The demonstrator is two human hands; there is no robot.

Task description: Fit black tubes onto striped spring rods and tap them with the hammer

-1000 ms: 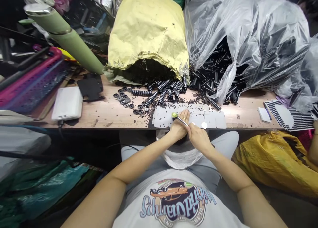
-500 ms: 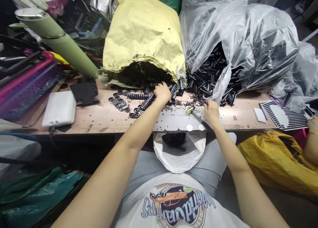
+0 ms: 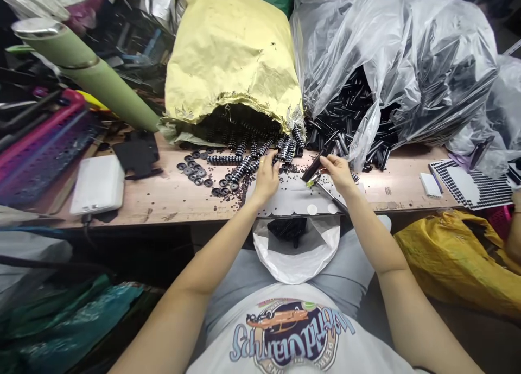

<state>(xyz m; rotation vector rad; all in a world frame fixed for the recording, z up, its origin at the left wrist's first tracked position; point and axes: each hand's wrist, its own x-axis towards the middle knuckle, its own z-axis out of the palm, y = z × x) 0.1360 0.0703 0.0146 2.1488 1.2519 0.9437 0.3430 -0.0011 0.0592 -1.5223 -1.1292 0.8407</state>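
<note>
My right hand (image 3: 338, 173) pinches a slim black tube (image 3: 312, 169), slanted over the white sheet (image 3: 293, 192). Below that hand lies a small hammer (image 3: 330, 195) with a yellow-green head and dark grip, resting on the sheet. My left hand (image 3: 267, 179) is closed at the near edge of a pile of ridged black-and-white rods (image 3: 242, 168). A dark bit shows between its thumb and fingers, too small to make out. Black discs (image 3: 195, 170) lie left of the rods. Tiny black rings are scattered over the sheet and tabletop.
A yellow sack (image 3: 236, 59) opens toward me behind the rods. Right of it, a clear plastic bag (image 3: 448, 64) spills black tubes. A white open bag (image 3: 280, 260) sits in my lap. At left stand a white box (image 3: 97, 184) and green flask (image 3: 101, 83); another person's arm shows far right.
The hammer, held in my right hand a second ago, now lies on the sheet. That hand has picked up a black tube. My left hand reached into the rods and drew back slightly.
</note>
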